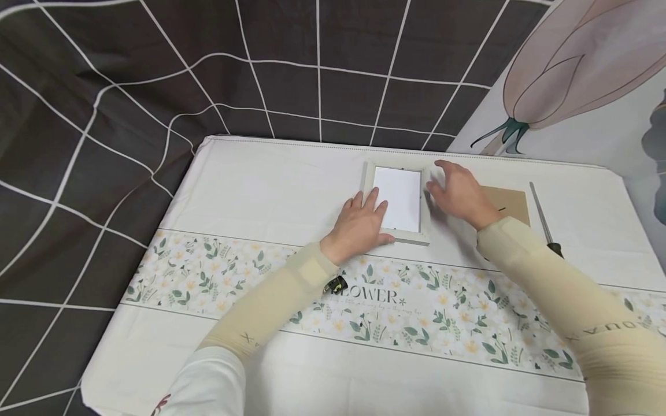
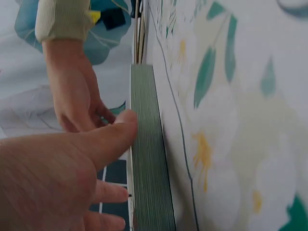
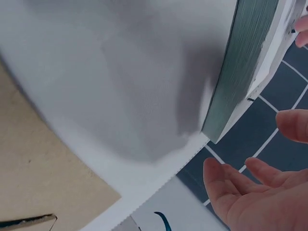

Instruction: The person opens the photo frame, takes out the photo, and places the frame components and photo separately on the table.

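Note:
A white picture frame (image 1: 408, 236) lies flat on the table, its side edge (image 2: 149, 144) looking grey-green in both wrist views. Inside its opening shows a plain white sheet (image 1: 398, 199). My left hand (image 1: 361, 225) rests on the frame's near left corner with spread fingers, some reaching over the sheet and the thumb along the near rail. Beside the far right corner hovers my right hand (image 1: 460, 193), fingers loosely bent and thumb apart, with nothing in its grasp. In the right wrist view its fingertips (image 3: 214, 173) are apart from the frame.
A brown backing board (image 1: 510, 208) with a dark slit lies partly behind the right wrist. Right of it is a long-shafted screwdriver (image 1: 554, 248). A small black-and-yellow object (image 1: 338, 283) pokes out by the left forearm. A dark checked curtain (image 1: 286, 86) hangs behind the table.

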Demonstrator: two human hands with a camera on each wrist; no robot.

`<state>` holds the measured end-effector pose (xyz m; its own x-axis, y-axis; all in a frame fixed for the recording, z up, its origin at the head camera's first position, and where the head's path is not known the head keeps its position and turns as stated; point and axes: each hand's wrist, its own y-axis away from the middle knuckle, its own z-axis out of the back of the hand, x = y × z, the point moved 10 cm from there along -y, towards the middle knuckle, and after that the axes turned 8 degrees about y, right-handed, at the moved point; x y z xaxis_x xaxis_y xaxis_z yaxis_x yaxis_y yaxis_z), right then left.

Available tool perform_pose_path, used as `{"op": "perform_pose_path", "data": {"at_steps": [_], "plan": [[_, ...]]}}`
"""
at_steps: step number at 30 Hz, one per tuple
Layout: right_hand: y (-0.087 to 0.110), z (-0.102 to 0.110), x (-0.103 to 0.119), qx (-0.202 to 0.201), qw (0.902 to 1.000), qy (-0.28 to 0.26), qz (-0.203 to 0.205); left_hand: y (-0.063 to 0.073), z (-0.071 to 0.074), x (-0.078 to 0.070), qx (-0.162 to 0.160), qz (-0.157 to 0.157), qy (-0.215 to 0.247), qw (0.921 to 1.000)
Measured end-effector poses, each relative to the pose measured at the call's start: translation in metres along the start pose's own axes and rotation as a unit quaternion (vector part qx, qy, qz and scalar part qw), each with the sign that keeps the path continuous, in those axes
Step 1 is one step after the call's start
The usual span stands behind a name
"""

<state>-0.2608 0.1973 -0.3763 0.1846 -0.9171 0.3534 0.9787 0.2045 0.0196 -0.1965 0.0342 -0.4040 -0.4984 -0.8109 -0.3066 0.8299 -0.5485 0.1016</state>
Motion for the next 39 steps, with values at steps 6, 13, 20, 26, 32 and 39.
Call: {"op": "perform_pose_path", "data": {"at_steps": [6, 13, 20, 26, 32, 39], "plan": [[-0.008, -0.007, -0.002, 0.018, 0.9996, -0.019, -0.005, 0.004, -0.003, -0.002, -0.009, 0.011, -0.027, 0.9995], [-0.014, -0.019, -0.005, 0.05, 0.9981, -0.028, -0.024, 0.006, -0.002, -0.008, -0.034, -0.011, -0.052, 0.998], [-0.017, -0.022, -0.007, 0.05, 0.9978, -0.028, -0.034, 0.007, 0.001, -0.011, -0.057, -0.029, -0.055, 0.9964], [-0.025, -0.025, -0.01, 0.048, 0.9978, -0.03, -0.036, 0.007, 0.001, -0.012, -0.061, -0.033, -0.055, 0.9961], [-0.033, -0.031, -0.012, 0.063, 0.997, -0.017, -0.042, 0.007, 0.0, -0.011, -0.063, -0.033, -0.058, 0.9958], [-0.035, -0.032, -0.011, 0.062, 0.9965, -0.032, -0.045, 0.008, 0.002, -0.011, -0.068, -0.036, -0.051, 0.9957]]}}
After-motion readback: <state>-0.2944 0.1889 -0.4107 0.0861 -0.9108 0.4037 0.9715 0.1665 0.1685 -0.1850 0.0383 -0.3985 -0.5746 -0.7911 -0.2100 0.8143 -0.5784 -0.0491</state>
